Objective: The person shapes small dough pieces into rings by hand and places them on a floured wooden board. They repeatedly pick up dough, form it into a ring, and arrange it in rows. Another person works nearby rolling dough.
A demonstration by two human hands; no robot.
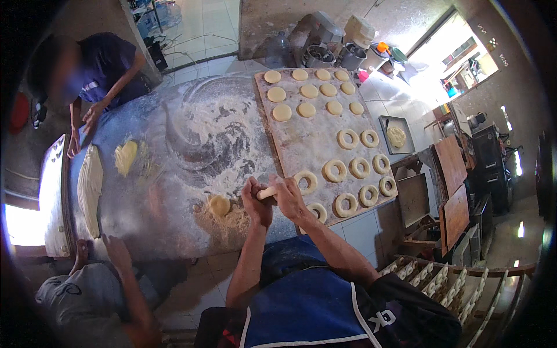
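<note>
Above the table's near edge, my left hand [257, 203] and my right hand [290, 200] pinch a pale piece of dough [267, 193] between them. Its far parts are hidden by my fingers, so its full shape cannot be told. Left of my hands, a flat dough disc [219, 206] lies on brownish crumbs or flour on the metal table [174, 226]. Close by my right hand is a floured wooden board [301, 134]. Several dough discs [309, 91] sit in rows on its far half, and several dough rings [335, 170] on its near half.
Two people work at the table's left end, by a long dough strip [90, 188] and a yellow lump [125, 158]. White flour [223, 124] covers mid-table. Right of the board is a dark tray [397, 137] with dough; a rack [447, 284] with rings stands lower right.
</note>
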